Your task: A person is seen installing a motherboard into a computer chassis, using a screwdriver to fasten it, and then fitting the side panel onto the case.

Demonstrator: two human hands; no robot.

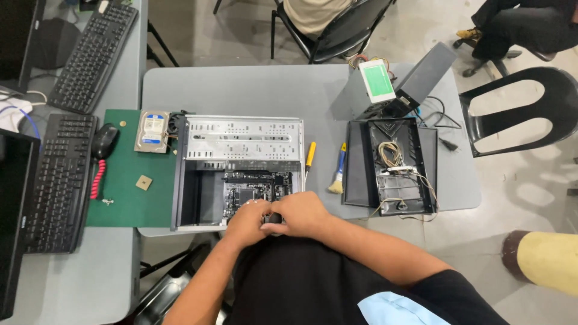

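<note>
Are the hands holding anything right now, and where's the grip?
Both hands, left hand and right hand, close around a small dark object at the open computer case. Its kind and the exact grip are hidden.

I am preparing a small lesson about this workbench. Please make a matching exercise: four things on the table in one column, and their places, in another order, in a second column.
Things:
1. hard drive
2. screwdriver
3. brush
4. mouse

Places:
A. just right of the open computer case
B. beside the black front panel, on its left
C. top edge of the green mat
D. between the keyboard and the green mat

Pairs: 1-C, 2-A, 3-B, 4-D
</note>
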